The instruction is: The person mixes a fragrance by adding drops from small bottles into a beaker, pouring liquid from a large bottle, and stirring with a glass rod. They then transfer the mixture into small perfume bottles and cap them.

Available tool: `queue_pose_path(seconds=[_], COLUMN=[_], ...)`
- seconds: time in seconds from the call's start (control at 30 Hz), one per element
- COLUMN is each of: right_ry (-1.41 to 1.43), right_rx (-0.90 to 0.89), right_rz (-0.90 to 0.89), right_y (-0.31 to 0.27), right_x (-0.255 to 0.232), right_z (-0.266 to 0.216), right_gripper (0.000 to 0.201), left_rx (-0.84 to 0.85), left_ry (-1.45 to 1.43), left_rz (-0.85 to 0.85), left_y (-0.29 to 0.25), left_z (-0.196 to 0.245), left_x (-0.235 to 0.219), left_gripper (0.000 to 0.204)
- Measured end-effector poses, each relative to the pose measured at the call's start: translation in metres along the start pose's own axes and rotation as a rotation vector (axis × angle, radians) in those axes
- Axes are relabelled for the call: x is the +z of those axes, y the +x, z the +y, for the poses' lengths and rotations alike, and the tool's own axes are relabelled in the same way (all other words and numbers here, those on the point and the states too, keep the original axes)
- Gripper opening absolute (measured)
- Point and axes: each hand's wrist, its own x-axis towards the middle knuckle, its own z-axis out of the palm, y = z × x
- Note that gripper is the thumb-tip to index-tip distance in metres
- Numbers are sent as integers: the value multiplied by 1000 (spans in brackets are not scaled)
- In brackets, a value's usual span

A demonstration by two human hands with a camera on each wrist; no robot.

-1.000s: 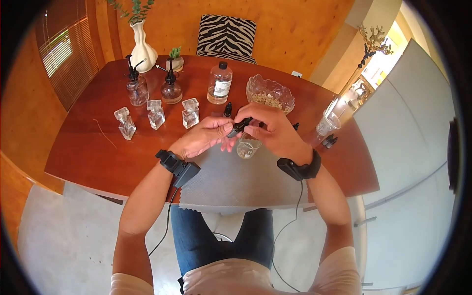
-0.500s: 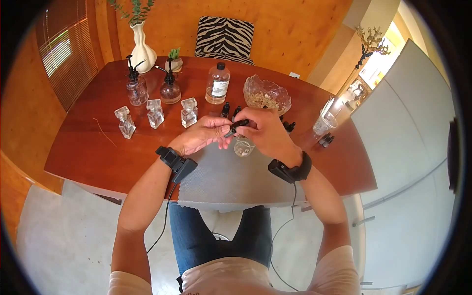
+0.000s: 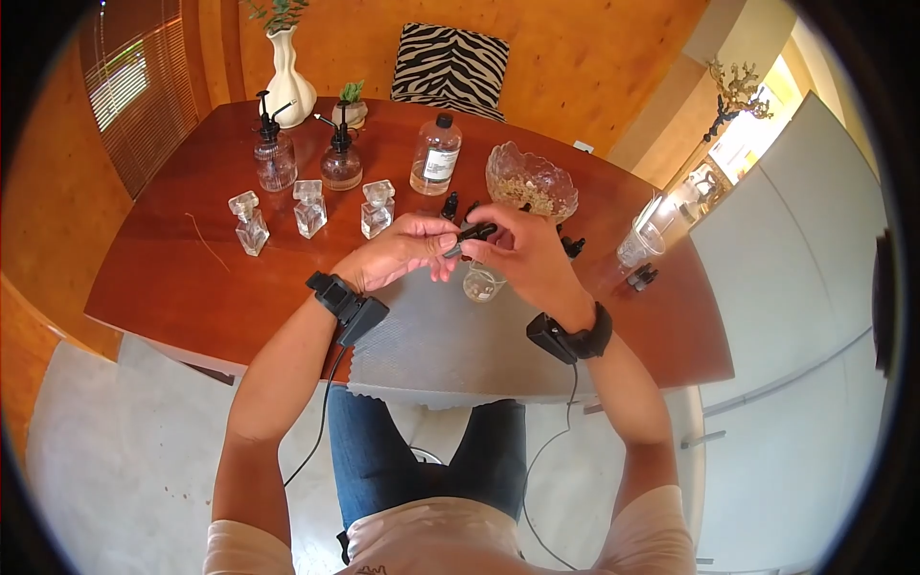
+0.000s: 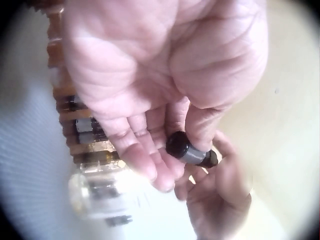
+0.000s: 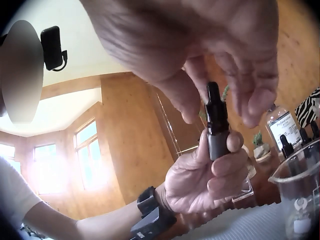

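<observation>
My left hand (image 3: 407,251) holds a small dark dropper bottle (image 5: 218,145) upright between thumb and fingers. Its black dropper cap (image 5: 216,112) sits on the neck, with the rubber bulb pointing up. Over the cap hangs my right hand (image 3: 532,254), thumb and fingers spread to either side, with gaps beside the bulb in the right wrist view. A clear glass beaker (image 3: 482,285) stands on the grey mat just below the hands. Behind them, more dropper bottles (image 3: 449,205) stand on the table, some partly hidden by the right hand.
Three square glass bottles (image 3: 309,209) are lined up at left, two pump sprayers (image 3: 342,168) behind them. A large labelled bottle (image 3: 437,163) and a glass bowl (image 3: 508,168) of small pale bits stand at the back. Right of the hands is a cup (image 3: 640,244) holding utensils.
The hands stay close together around the dropper bottle, the right-hand fingers shifting slightly at its cap. The head view tilts a little, moving the table items in frame.
</observation>
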Motion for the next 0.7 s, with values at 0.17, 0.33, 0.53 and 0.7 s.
queue_pose_path(seconds=[0.17, 0.33, 0.53, 0.7], right_ry=[92, 206, 4, 101], right_rx=[149, -121, 208, 66], right_rz=[-37, -6, -32, 86], right_y=[-3, -5, -9, -12], right_x=[-1, 2, -2, 0], right_z=[-8, 7, -13, -9], right_gripper=[23, 25, 22, 20], left_rx=[-1, -39, -49, -72], left_ry=[-34, -106, -98, -102], left_rz=[-14, -40, -58, -65], left_y=[-2, -3, -2, -3], left_z=[3, 4, 2, 3], left_x=[5, 6, 2, 2], left_gripper=[25, 27, 28, 31])
